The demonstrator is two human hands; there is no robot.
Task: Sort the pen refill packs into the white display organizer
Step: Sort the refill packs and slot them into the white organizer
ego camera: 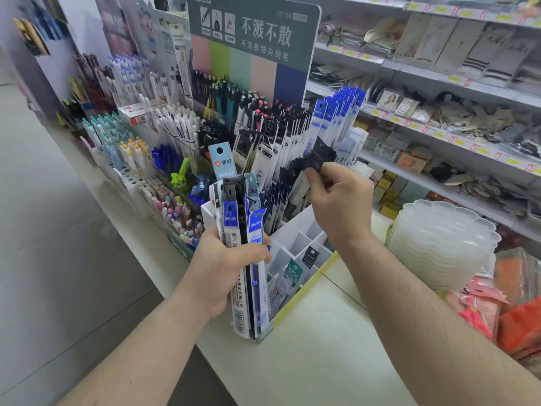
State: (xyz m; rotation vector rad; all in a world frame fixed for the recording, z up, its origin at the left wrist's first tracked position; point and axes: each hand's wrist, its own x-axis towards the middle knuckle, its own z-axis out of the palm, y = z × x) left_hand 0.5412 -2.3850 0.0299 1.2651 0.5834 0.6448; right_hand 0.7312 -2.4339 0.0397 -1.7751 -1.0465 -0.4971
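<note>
Left hand (222, 271) hiding refill packs (243, 244), labels blurred

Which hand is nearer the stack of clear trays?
Right. The right hand, pinching a black pack, is just left of the clear trays. The left hand, gripping a bundle of packs, sits farther left, beyond the white organizer.

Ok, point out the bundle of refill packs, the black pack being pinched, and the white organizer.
Bundle of packs (240, 230): head view, on a blue pack above the left hand's grip.
Black pack (317, 158): head view, its top above the right fingertips.
Organizer (295, 230): head view, bare white divider wall.
</note>
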